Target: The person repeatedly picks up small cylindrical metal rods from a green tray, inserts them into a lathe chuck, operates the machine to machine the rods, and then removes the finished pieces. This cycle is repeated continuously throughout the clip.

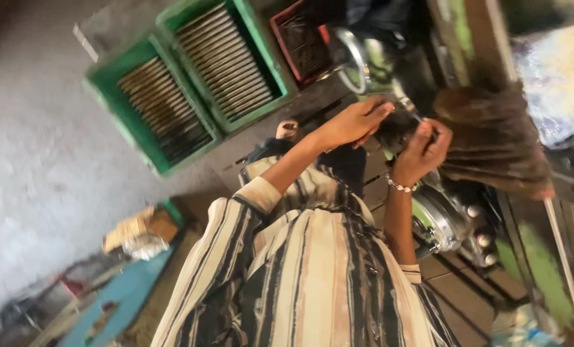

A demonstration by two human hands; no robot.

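My left hand (356,122) and my right hand (424,149) meet in front of a green and chrome machine (442,222). Between them is a small dark piece (395,132), and both hands have their fingers closed on it. It is blurred and I cannot tell its kind. A thin metal part (408,105) of the machine sticks out just above the fingers. My right wrist wears a white bead bracelet (401,186). A brown, ribbed cloth-like mass (493,138) hangs right beside my right hand. My striped sleeves fill the lower middle.
Two green crates (121,106) (261,45) hold rows of thin metal strips on the grey floor at upper left. A red crate (286,38) stands beside them. A chrome wheel (354,61) sits above my hands. Scraps and a blue board (129,289) lie at lower left.
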